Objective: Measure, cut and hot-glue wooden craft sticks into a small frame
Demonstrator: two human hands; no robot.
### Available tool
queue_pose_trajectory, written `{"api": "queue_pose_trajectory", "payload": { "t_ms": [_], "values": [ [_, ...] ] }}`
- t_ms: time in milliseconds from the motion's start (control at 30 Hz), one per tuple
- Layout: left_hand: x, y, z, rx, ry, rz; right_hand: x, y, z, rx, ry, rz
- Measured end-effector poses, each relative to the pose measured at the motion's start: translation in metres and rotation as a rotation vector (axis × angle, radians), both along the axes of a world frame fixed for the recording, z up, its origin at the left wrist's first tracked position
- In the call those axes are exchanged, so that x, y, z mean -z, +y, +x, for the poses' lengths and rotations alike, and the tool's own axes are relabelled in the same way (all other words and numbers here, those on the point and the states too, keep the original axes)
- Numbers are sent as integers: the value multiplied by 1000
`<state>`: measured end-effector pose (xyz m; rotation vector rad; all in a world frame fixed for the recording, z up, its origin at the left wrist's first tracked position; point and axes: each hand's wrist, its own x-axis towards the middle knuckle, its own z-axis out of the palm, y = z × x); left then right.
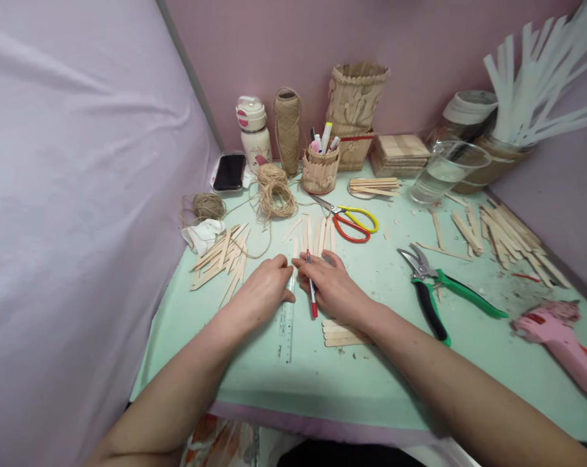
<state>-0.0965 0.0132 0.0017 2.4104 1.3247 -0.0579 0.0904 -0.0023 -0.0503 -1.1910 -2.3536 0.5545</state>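
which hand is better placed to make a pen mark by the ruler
Probably the right hand: the pen sits in its fingers, close beside the ruler. The left hand is at the ruler's far end, with no pen visible.

Med-bright, diffuse light; soft shadows on mint tabletop (322,383). Wide-angle warp @ edges: clear cup (434,176) leans, glue gun (565,347) stretched. R-side white strips (519,97) bit blurry.

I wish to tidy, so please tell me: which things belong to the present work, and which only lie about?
Apparently in use: ruler, pen in right hand, sticks just beyond it.
Just lying about: phone, bottle, scissors, pruners, glue gun.
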Motion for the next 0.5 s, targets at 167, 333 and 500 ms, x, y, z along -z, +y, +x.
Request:
{"api": "queue_pose_trajectory", "payload": {
  "t_ms": [167, 333, 500],
  "values": [
    [0, -2, 2, 13, 15, 16, -2, 0, 0, -2, 5, -2],
    [-5, -8, 8, 21, 70, 33, -3, 0, -1, -1, 4, -27],
    [-8, -9, 11, 12, 115, 17, -5, -1, -1, -3, 4, -31]
  ]
}}
